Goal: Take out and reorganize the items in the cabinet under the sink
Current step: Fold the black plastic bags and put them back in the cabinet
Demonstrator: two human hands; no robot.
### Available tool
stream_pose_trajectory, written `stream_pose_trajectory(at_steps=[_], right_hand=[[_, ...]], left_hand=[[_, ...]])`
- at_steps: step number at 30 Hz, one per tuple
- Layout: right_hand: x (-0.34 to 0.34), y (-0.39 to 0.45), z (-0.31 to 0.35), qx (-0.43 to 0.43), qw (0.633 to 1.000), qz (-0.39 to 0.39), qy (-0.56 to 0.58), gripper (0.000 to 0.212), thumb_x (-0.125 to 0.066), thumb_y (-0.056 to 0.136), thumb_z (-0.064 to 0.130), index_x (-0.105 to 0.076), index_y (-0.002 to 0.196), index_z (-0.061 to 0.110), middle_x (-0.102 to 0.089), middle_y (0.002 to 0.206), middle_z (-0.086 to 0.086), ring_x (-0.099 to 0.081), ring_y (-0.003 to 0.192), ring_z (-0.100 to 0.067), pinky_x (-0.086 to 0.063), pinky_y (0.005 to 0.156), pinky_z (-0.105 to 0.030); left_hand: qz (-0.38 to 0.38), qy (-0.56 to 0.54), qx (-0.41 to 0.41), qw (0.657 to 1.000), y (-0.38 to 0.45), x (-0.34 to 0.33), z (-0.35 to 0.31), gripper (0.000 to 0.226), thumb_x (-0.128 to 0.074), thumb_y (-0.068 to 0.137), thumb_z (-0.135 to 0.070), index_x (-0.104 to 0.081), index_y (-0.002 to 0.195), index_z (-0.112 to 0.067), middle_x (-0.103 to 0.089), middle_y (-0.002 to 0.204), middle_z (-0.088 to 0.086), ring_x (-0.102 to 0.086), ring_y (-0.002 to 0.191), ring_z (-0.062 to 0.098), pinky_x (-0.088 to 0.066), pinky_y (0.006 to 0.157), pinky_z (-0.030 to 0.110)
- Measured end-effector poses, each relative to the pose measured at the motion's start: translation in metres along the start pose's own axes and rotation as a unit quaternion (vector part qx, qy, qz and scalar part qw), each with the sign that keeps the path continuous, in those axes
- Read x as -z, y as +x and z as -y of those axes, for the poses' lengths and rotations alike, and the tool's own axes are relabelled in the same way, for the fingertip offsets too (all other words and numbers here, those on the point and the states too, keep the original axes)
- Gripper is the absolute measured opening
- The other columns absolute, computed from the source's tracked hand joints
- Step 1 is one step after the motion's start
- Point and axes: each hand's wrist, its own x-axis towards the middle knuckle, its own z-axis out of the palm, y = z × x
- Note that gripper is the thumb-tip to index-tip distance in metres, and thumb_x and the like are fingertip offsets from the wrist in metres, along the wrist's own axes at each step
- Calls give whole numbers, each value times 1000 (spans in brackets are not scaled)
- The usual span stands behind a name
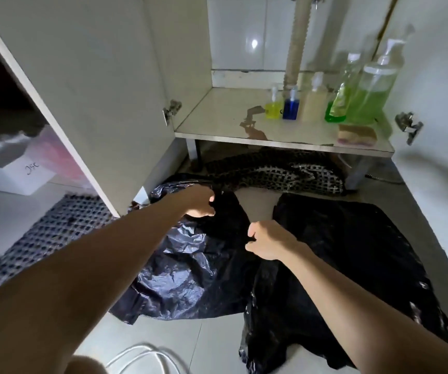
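Lying spread on the floor in front of the open cabinet (125, 76), the black plastic bags (196, 265) are the thing in hand, and both hands are already on them. The left hand (200, 202) is the farther one, close to the cabinet's foot, its grip closed on a fold of bag at the upper edge. The right hand (267, 242) sits nearer the person and a little to the right, its grip pinched shut on the same dark plastic near the seam between the crumpled glossy sheet on the left and the flatter second black sheet (352, 238) on the right.

The line between the two grips runs diagonally, from far-left to near-right, so the stretch of bag between them lies along that diagonal; pulling the hands apart would likely tighten that edge for folding. From either grip, the bulk of the plastic lies toward the person.

Inside the cabinet, on its shelf (217, 117), a row of pump bottles (290, 106) stands at the right rear with a sponge (356, 133) in front, well apart from both hands. A checked mat (271, 171) lies under the shelf, just beyond the left hand.
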Motion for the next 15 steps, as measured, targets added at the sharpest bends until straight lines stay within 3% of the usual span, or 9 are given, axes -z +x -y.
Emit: stream_pose_trajectory(at_steps=[2, 5, 11, 15], right_hand=[[-20, 12, 11, 1, 1000, 12, -7, 38, -51, 94, 30, -53, 125, 9, -57, 123, -11, -59, 108, -30, -50, 90, -38], [-53, 38, 22, 5, 1000, 2, -9, 44, -55, 90, 37, -51, 124, 9, -54, 124, -9, -56, 110, -28, -47, 89, -37], [-98, 88, 41, 22, 993, -100, -53, 57, -52, 88, 52, -46, 125, 9, -52, 126, -9, -49, 118, -28, -36, 101, -41], [-106, 105, 52, 14, 989, -138, -57, 48, -51, 88, 49, -51, 120, 12, -55, 122, -6, -49, 119, -25, -28, 105, -44]], left_hand=[[53, 21, 45, 997, 1, -30, 25, 46, -62, 88, -34, -57, 124, -6, -61, 125, 13, -58, 113, 29, -46, 85, 30], [115, -5, 122, 986, 6, -63, 56, 56, -64, 88, -38, -55, 128, -1, -58, 131, 11, -55, 120, 27, -44, 94, 30], [31, -177, 254, 950, 23, -109, 98, 105, -82, 70, -30, -15, 146, -3, -24, 149, 20, -41, 130, 39, -41, 104, 45], [22, -198, 245, 949, 26, -129, 114, 105, -82, 70, -21, -15, 150, -14, -23, 149, 21, -42, 129, 40, -42, 103, 44]])
